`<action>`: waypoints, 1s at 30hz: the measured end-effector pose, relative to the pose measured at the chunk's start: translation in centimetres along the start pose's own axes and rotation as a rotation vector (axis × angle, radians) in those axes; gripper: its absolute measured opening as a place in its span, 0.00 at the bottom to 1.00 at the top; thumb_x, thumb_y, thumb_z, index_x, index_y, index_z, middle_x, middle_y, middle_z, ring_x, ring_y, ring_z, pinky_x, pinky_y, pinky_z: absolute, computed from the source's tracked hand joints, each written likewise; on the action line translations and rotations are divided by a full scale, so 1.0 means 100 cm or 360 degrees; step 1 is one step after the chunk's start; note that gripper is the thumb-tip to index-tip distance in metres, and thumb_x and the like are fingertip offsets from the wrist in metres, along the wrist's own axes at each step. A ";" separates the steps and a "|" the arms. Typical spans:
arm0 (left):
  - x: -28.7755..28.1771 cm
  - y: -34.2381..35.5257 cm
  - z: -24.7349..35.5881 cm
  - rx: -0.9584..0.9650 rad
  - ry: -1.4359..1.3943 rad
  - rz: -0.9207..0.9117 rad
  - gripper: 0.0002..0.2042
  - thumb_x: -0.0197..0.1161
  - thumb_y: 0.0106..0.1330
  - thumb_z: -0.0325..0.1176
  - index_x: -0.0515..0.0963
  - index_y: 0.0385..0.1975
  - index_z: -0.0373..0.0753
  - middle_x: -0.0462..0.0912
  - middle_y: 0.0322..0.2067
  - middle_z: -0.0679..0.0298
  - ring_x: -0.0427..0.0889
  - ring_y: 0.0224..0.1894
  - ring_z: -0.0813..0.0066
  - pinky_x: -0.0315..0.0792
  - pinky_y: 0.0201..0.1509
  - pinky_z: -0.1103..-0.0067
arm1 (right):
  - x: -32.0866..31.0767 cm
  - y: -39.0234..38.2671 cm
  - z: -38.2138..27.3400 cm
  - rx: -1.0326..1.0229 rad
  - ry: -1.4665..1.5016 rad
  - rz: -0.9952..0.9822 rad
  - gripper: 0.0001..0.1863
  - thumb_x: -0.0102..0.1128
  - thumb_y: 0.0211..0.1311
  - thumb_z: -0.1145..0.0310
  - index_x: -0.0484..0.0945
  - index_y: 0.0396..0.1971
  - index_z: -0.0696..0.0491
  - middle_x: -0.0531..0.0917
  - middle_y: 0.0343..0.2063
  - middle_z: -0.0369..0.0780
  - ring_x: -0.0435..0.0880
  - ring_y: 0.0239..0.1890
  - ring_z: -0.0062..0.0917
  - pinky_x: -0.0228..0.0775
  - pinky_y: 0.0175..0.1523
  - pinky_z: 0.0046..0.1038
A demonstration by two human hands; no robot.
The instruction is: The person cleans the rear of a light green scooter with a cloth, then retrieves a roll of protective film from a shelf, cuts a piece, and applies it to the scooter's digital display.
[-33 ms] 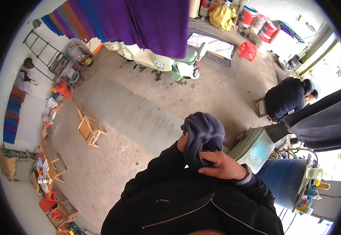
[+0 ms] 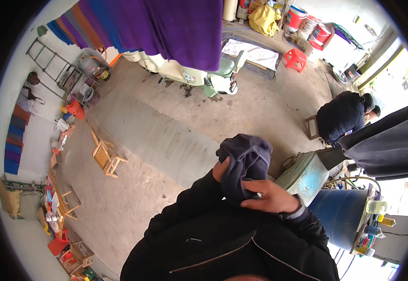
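A bunched dark grey-purple cloth (image 2: 245,161) is held up in front of my chest. My left hand (image 2: 220,169) grips its left side, with most of the fingers hidden behind the folds. On the lower right, my right hand (image 2: 274,196) is closed on the cloth, its thumb and a finger pressing into the fabric. Both of my sleeves are black.
Ahead, a purple and striped cloth (image 2: 180,33) hangs before a pale scooter (image 2: 185,75). A wooden chair (image 2: 106,154) stands left. To the right are a greenish machine (image 2: 302,175), a blue drum (image 2: 337,218) and a bent-over person (image 2: 342,117).
The folds of the cloth have shifted slightly, and my right hand has moved a little to the right. Both hands keep their hold.
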State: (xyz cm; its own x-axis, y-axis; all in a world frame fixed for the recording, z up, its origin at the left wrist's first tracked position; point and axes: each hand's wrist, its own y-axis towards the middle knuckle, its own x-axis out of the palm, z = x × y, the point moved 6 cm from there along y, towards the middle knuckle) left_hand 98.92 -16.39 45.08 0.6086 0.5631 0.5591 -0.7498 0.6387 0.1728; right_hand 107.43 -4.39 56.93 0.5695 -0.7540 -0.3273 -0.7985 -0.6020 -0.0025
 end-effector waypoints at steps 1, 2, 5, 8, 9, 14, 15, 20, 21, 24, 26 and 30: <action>0.000 0.009 -0.004 0.0017 -0.0282 -0.0003 0.39 0.61 0.74 0.53 0.58 0.75 0.34 0.72 0.68 0.57 0.72 0.68 0.60 0.63 0.76 0.64 | -0.025 -0.007 0.013 -0.0036 0.0010 -0.0024 0.23 0.72 0.67 0.68 0.78 0.57 0.63 0.87 0.46 0.49 0.86 0.49 0.33 0.76 0.54 0.32; 0.002 0.016 -0.014 -0.0119 -0.0378 0.0077 0.40 0.61 0.74 0.54 0.56 0.76 0.34 0.70 0.70 0.56 0.72 0.69 0.60 0.63 0.76 0.64 | -0.051 -0.015 0.027 -0.0076 -0.0018 -0.0051 0.23 0.72 0.67 0.68 0.78 0.57 0.63 0.87 0.47 0.48 0.86 0.49 0.32 0.76 0.54 0.33; 0.000 0.054 -0.023 -0.0340 -0.0460 0.0002 0.38 0.58 0.76 0.52 0.56 0.77 0.36 0.67 0.71 0.57 0.70 0.70 0.64 0.62 0.76 0.66 | -0.134 -0.025 0.111 0.0325 0.0812 0.0608 0.28 0.69 0.70 0.58 0.76 0.62 0.60 0.87 0.49 0.45 0.85 0.53 0.31 0.74 0.59 0.33; -0.001 0.100 -0.025 -0.0319 -0.0318 -0.0056 0.29 0.52 0.80 0.46 0.61 0.75 0.38 0.69 0.70 0.60 0.69 0.70 0.71 0.63 0.75 0.69 | -0.172 -0.021 0.176 0.0274 0.0897 0.0917 0.47 0.65 0.69 0.43 0.57 0.77 0.56 0.74 0.67 0.44 0.74 0.67 0.28 0.65 0.69 0.35; -0.006 0.119 -0.027 -0.0459 -0.0250 -0.0121 0.30 0.51 0.81 0.46 0.60 0.76 0.38 0.68 0.71 0.60 0.69 0.70 0.71 0.63 0.75 0.69 | -0.168 -0.011 0.195 0.0255 0.1230 0.0817 0.50 0.64 0.69 0.42 0.53 0.78 0.55 0.70 0.70 0.43 0.71 0.69 0.28 0.64 0.70 0.35; -0.021 0.187 -0.063 -0.0886 -0.0359 -0.0156 0.33 0.49 0.82 0.51 0.55 0.78 0.36 0.67 0.71 0.60 0.68 0.71 0.69 0.63 0.75 0.72 | -0.178 0.037 0.255 0.0091 0.2088 0.0805 0.40 0.64 0.74 0.52 0.58 0.76 0.55 0.73 0.68 0.43 0.75 0.67 0.30 0.67 0.71 0.37; -0.028 0.198 -0.068 -0.0890 -0.0074 -0.0177 0.34 0.49 0.81 0.53 0.55 0.78 0.37 0.66 0.72 0.60 0.67 0.72 0.69 0.62 0.76 0.72 | -0.189 0.041 0.269 0.0201 0.2064 0.0946 0.35 0.64 0.74 0.57 0.63 0.72 0.56 0.76 0.64 0.42 0.78 0.63 0.29 0.70 0.69 0.37; -0.061 0.238 -0.084 -0.1172 -0.0528 0.0082 0.40 0.49 0.78 0.60 0.53 0.79 0.37 0.64 0.74 0.58 0.65 0.74 0.67 0.59 0.79 0.69 | -0.264 0.068 0.316 0.0105 0.2128 0.1480 0.15 0.63 0.72 0.73 0.79 0.56 0.57 0.87 0.50 0.41 0.86 0.51 0.29 0.78 0.61 0.34; -0.062 0.247 -0.079 -0.1106 -0.0735 0.0011 0.41 0.50 0.77 0.62 0.52 0.79 0.37 0.63 0.75 0.57 0.65 0.74 0.66 0.58 0.79 0.68 | -0.282 0.069 0.326 0.0086 0.2166 0.1575 0.15 0.62 0.72 0.73 0.79 0.56 0.57 0.87 0.51 0.41 0.86 0.51 0.30 0.78 0.61 0.35; -0.078 0.268 -0.078 -0.1246 -0.1079 0.0086 0.43 0.51 0.75 0.64 0.52 0.79 0.37 0.64 0.75 0.55 0.66 0.74 0.64 0.58 0.80 0.67 | -0.341 0.071 0.349 -0.0171 0.2065 0.1768 0.16 0.57 0.76 0.69 0.76 0.59 0.57 0.85 0.54 0.42 0.86 0.53 0.31 0.78 0.62 0.36; -0.102 0.287 -0.082 -0.1408 -0.0924 0.0142 0.44 0.54 0.73 0.64 0.55 0.77 0.35 0.67 0.73 0.53 0.69 0.73 0.63 0.60 0.79 0.66 | -0.364 0.076 0.368 -0.0269 0.2205 0.1858 0.20 0.54 0.78 0.64 0.73 0.63 0.57 0.82 0.59 0.43 0.84 0.57 0.33 0.76 0.65 0.38; -0.155 0.342 -0.089 -0.1638 -0.0918 0.0095 0.38 0.56 0.76 0.57 0.60 0.75 0.33 0.70 0.71 0.52 0.72 0.70 0.63 0.64 0.76 0.67 | -0.398 0.125 0.415 -0.0139 0.2277 0.1866 0.27 0.53 0.79 0.53 0.70 0.67 0.55 0.79 0.63 0.44 0.79 0.63 0.36 0.71 0.71 0.41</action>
State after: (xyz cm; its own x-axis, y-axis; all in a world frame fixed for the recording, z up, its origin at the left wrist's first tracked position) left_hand 66.14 1.34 35.12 0.1745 0.4550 0.8732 -0.0502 0.8898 -0.4536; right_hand 66.74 29.01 30.70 -0.4525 -0.3360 0.8260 -0.8734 0.3540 -0.3345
